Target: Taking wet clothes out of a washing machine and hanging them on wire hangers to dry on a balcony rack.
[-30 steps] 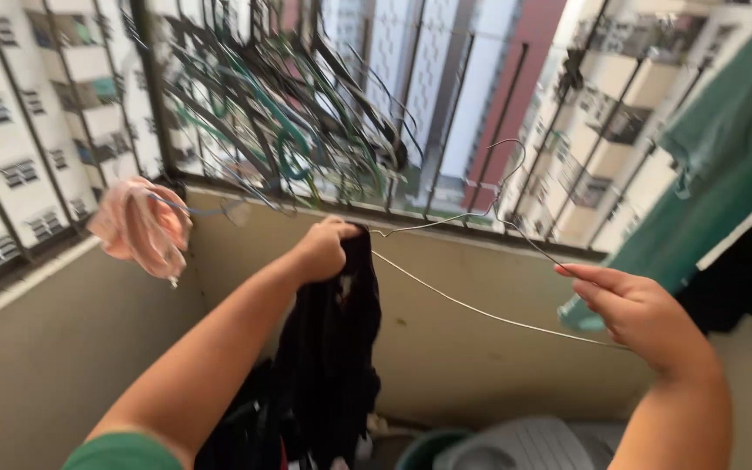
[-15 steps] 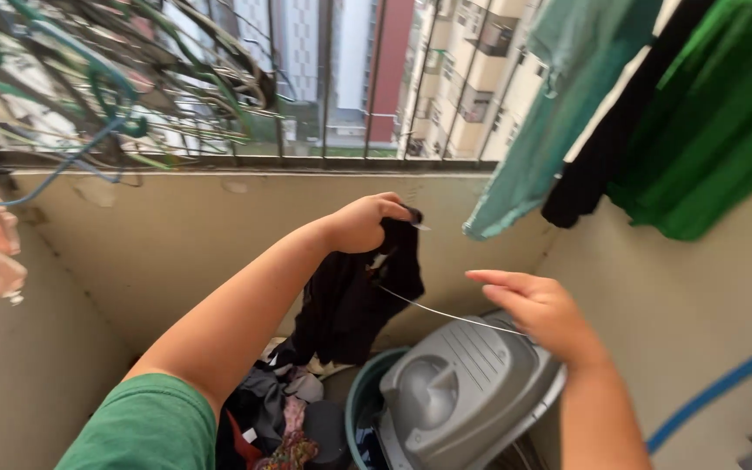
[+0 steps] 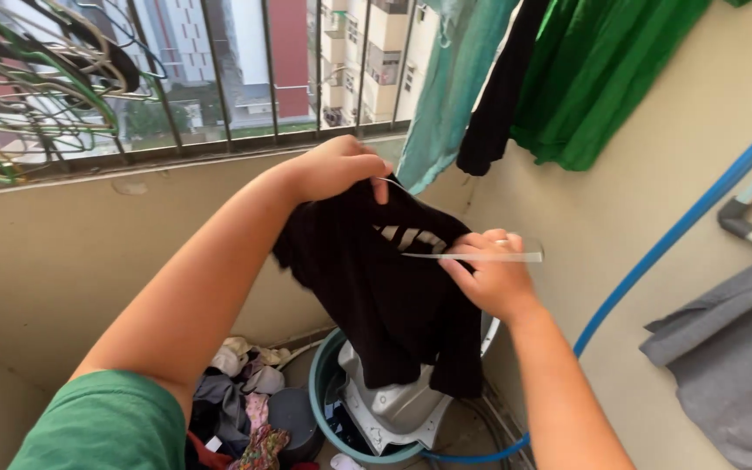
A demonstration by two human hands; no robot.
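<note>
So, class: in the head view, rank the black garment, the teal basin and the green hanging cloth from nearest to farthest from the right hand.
1. Black garment: gripped by the right hand.
2. Teal basin: below, to its left.
3. Green cloth: hanging above, to its right.

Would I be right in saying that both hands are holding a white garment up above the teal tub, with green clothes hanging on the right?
Not quite: the garment is black, not white, as the head view shows. Otherwise yes: the left hand and right hand hold it above the teal tub, and green clothes hang on the right.
</note>
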